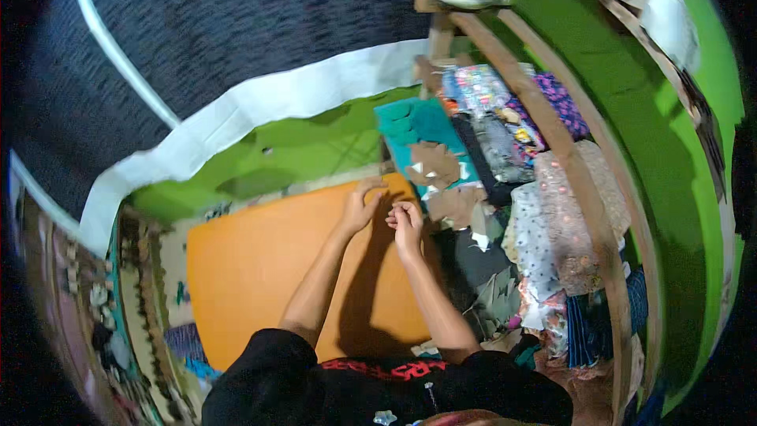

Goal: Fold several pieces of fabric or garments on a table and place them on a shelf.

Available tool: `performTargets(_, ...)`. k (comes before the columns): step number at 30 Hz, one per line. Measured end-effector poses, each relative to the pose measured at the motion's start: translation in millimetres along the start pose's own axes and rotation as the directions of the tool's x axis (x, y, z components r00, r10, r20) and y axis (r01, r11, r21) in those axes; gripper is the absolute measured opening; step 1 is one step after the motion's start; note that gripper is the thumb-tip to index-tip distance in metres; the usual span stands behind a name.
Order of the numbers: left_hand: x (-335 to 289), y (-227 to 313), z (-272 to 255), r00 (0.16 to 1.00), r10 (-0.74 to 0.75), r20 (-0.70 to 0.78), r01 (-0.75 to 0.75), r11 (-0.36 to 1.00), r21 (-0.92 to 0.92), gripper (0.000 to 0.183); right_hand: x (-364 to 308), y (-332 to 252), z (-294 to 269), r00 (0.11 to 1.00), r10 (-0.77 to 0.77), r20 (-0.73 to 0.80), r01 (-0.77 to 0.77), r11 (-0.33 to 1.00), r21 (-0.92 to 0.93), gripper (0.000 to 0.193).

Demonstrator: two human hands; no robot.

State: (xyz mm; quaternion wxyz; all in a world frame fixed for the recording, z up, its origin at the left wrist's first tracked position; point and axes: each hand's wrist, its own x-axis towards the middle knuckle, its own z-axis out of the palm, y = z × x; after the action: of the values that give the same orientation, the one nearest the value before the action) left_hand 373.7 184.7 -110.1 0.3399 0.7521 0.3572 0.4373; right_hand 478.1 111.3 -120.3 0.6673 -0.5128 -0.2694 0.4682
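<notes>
I am resting my left hand (361,207) and right hand (406,222) on the flat orange worktop (260,268), fingers curled narrow; whether they are pinching anything, I cannot tell.

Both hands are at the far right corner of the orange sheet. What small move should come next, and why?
Probably the left hand should press the orange sheet flat near its far edge while the right hand works at the corner. Both hands sit close together there, the right with its fingers curled, though what they pinch is too small to tell. Fabric scraps lie right beside that corner.
</notes>
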Motion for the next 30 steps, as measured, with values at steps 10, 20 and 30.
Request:
performTargets(10,-275,27,-112,0.688,-0.725,-0.032,0.696,0.672,-0.255,0.022,-150,85,57,0.752,0.418,0.509,-0.215,0.887,-0.41,0.011)
performTargets(20,-481,63,-212,0.5,-0.739,-0.451,0.706,0.65,-0.281,0.028,-322,141,146,0.091,0.607,0.789,0.132,0.778,-0.614,0.016)
performTargets(30,-662,122,-275,0.052,-0.745,-0.665,0.821,0.41,-0.396,0.034,-487,173,211,-0.195,0.647,0.737,0.239,0.76,-0.604,0.019)
